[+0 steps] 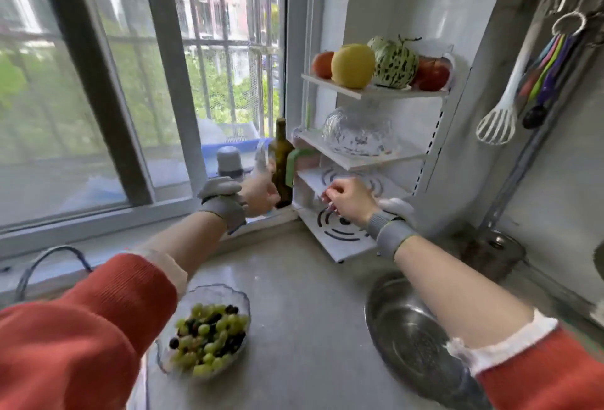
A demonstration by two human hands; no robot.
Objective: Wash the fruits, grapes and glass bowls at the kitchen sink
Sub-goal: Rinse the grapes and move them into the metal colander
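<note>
My left hand [258,192] grips a clear glass bowl [261,161] on edge beside the dark bottle [283,161], while my right hand [348,202], fingers curled and seemingly empty, is nearer the rack [330,246], directly below the upturned glass bowl [358,132].

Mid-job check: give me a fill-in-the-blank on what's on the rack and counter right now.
1. The fruit sits on the rack's ____ shelf.
2. The upside-down glass bowl sits on the shelf just ____ the fruit.
3. The bowl on the counter holds ____.
4. The dark bottle stands to the ____ of the rack.

Missing words: top; below; grapes; left
</note>
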